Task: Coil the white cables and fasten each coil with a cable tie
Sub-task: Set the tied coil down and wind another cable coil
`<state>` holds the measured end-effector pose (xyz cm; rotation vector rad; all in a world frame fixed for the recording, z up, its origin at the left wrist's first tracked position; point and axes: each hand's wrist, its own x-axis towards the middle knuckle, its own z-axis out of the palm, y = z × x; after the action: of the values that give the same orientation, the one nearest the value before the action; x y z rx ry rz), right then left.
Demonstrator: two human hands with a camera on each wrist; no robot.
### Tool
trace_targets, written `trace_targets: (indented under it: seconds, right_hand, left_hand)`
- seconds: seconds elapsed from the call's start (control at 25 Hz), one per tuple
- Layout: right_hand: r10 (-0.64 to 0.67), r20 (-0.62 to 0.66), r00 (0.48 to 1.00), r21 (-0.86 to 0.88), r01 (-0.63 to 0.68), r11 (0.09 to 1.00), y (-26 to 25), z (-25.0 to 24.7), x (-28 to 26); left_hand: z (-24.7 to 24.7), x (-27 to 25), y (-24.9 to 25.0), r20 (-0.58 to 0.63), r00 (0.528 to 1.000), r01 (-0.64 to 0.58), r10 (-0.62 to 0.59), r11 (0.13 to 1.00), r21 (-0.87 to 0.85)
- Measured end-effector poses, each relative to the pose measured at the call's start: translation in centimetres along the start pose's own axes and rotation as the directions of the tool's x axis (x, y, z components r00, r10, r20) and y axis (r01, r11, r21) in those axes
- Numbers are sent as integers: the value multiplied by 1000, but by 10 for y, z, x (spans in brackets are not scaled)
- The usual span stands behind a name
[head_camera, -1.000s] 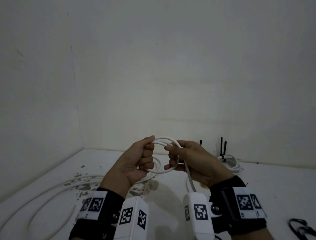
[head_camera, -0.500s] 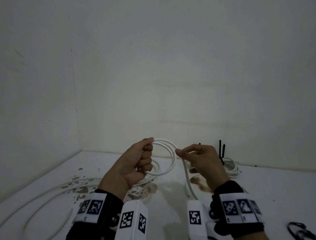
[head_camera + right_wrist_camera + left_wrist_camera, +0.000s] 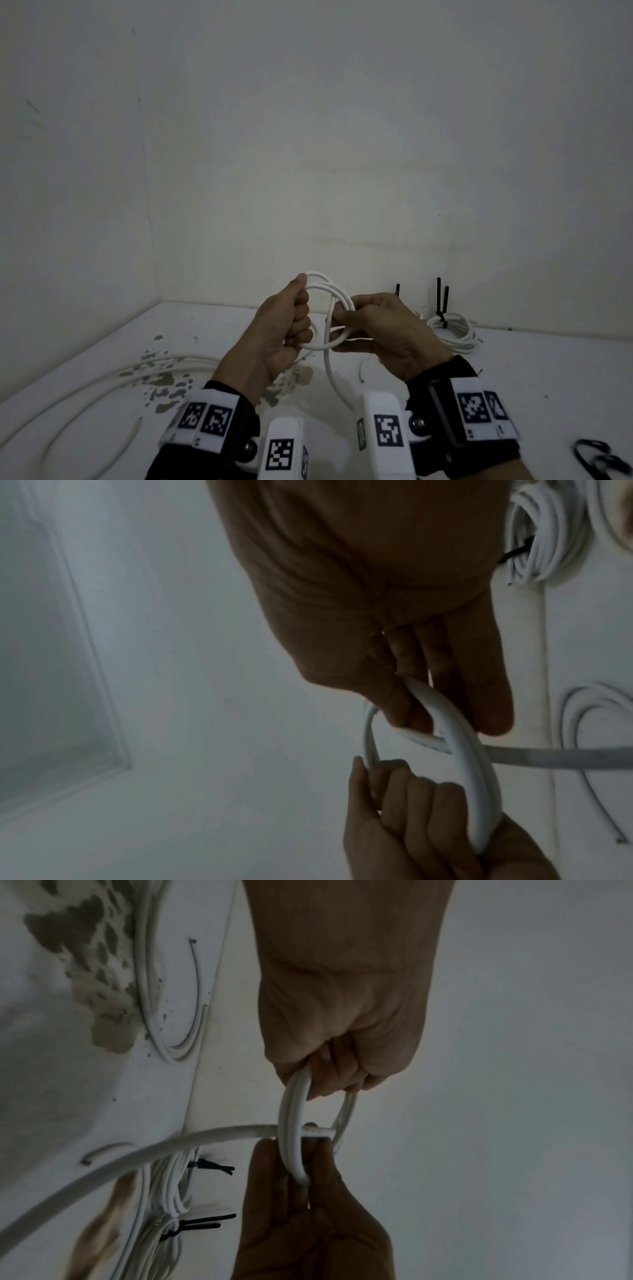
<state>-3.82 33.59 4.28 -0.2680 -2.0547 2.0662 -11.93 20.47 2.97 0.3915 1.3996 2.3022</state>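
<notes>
White cable coil (image 3: 327, 310) held up above the table (image 3: 513, 370), btwn both hands; left hand (image 3: 277, 334) fisted round its left side, right hand (image 3: 387, 329) pinching the right side w/ fingers (image 3: 404, 710) curled over a loop; loose tail drops to the table; farther back, tied coils (image 3: 452, 330), black cable ties (image 3: 442, 298) sticking up, prob. two bundles.

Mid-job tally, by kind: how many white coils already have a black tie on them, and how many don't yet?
Tied coils: 2
Untied coil: 1
Total: 3 coils
</notes>
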Motion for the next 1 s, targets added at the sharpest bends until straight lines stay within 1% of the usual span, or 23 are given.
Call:
trace_targets:
  seconds: [0.04, 0.12, 0.2, 0.28, 0.32, 0.36, 0.4, 0.44, 0.48, 0.56, 0.6, 0.64, 0.68, 0.76, 0.84, 0.88, 0.92, 0.96, 1.0]
  right_hand:
    - [53, 15, 998, 64, -54, 997, -1, 1, 0]
    - [155, 122, 980, 254, -182, 950, -4, 1, -2]
    - [149, 189, 971, 365, -210, 907, -10, -1, -4]
    - [111, 209, 972, 382, -185, 905, -15, 2, -6]
    - [85, 197, 977, 333, -148, 931, -14, 5, -6]
    - [47, 165, 985, 245, -88, 966, -13, 8, -5]
    - [-6, 108, 994, 120, -7, 993, -9, 10, -3]
    - [-76, 34, 997, -17, 77, 997, -7, 12, -2]
    - [-156, -38, 987, -137, 150, 979, -3, 14, -2]
    - [-298, -114, 948, -355, 241, 903, 0, 15, -4]
    - [-333, -132, 933, -480, 234, 846, -1, 14, -6]
    - [-334, -144, 931, -572, 197, 796, -3, 8, -7]
    - [-324, -163, 932, -601, 167, 782, -6, 1, -10]
    - [-333, -228, 915, -573, 150, 806, -12, -14, -12]
    - [-418, -318, 851, -593, 166, 788, -16, -27, -14]
    - [-436, -351, 829, -580, 173, 796, -16, -29, -13]
    - [-397, -367, 841, -507, 177, 844, -14, -28, -13]
    - [-292, -350, 890, -353, 164, 921, -13, -26, -11]
    - [-151, -284, 947, -130, 118, 984, -13, -23, -11]
  left_hand:
    - [-1, 0, 1, -2, 1000, 5, -5, 1000, -5]
    - [-2, 0, 4, 9, 1000, 17, -17, 1000, -14]
    - [-4, -1, 9, 22, 999, 36, -35, 999, -28]
    - [-5, -3, 12, 35, 998, 54, -52, 998, -31]
    - [-5, -4, 13, 35, 998, 58, -57, 998, -25]
    - [-6, -4, 13, 28, 998, 57, -56, 998, -19]
    - [-6, -3, 13, 19, 998, 55, -55, 998, -12]
    - [-6, -2, 12, 14, 999, 53, -53, 999, -11]
    - [-6, -1, 12, 12, 999, 52, -52, 998, -21]
    - [-11, 2, 13, 6, 999, 41, -41, 998, -51]
    - [-13, 2, 13, 0, 999, 39, -39, 998, -48]
    - [-16, 2, 14, -5, 999, 36, -36, 999, -35]
    - [-18, 1, 13, -13, 1000, 28, -28, 1000, -12]
    - [-20, -1, 14, -44, 999, 4, -1, 997, 80]
    - [-16, -2, 12, -41, 998, -29, 39, 978, 207]
    - [-14, -2, 13, -42, 997, -49, 62, 965, 257]
    - [-13, -1, 12, -55, 995, -60, 79, 956, 287]
    - [-12, 0, 12, -69, 994, -65, 89, 953, 297]
    - [-12, 1, 12, -83, 992, -62, 91, 951, 301]
